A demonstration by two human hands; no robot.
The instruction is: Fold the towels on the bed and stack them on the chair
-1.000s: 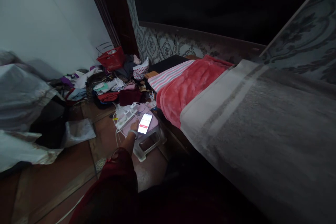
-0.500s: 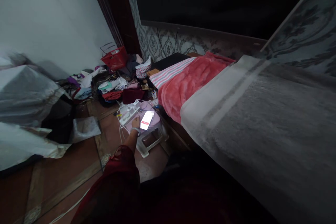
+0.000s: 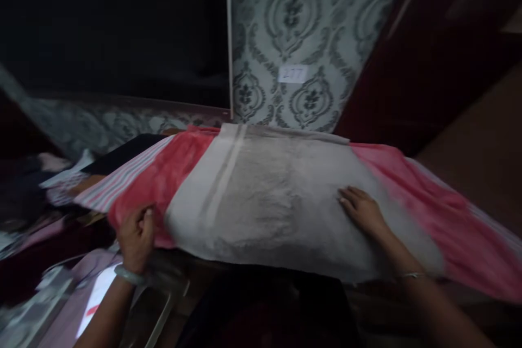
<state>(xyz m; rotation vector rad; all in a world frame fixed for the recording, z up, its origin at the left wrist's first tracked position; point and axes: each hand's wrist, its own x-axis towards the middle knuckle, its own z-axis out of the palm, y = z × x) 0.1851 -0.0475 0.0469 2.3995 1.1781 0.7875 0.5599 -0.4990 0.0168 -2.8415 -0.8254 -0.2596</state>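
Left fingers [image 3: 132, 219] curled near red blanket [image 3: 163, 179], right fingers [image 3: 355, 194] half-spread over grey blanket [image 3: 261, 201]

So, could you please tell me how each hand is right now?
Left hand: curled at the red cloth; grip cannot be told.
Right hand: open, over the grey cloth.

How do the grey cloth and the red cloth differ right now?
The grey cloth lies on top; the red cloth shows from under it at both sides. The grey cloth has a striped band toward its left end; the red cloth's visible parts look plain. The right hand is at the grey cloth, the left hand at the red cloth.
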